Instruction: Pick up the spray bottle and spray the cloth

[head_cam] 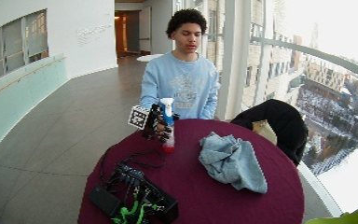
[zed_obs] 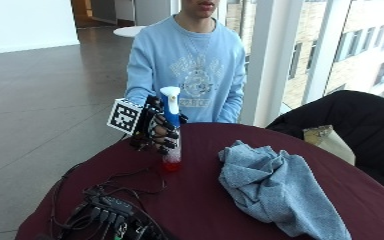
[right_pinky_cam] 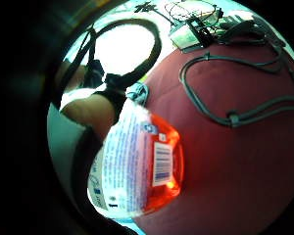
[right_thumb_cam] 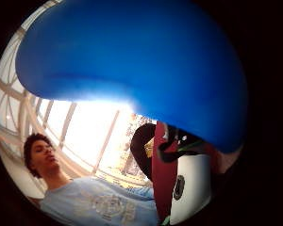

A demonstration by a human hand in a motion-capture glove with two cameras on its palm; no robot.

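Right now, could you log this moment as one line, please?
right hand: grips spray bottle | bottle: upright | cloth: crumpled on table, apart

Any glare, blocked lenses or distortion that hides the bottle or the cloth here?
Outside view: even daylight; spray bottle, gloved right hand and cloth all plain. Thumb side palm view: the bottle's blue head fills the lens, the window behind is blown out. Little finger side palm view: strongly curved, dark at the edges, though the label shows.
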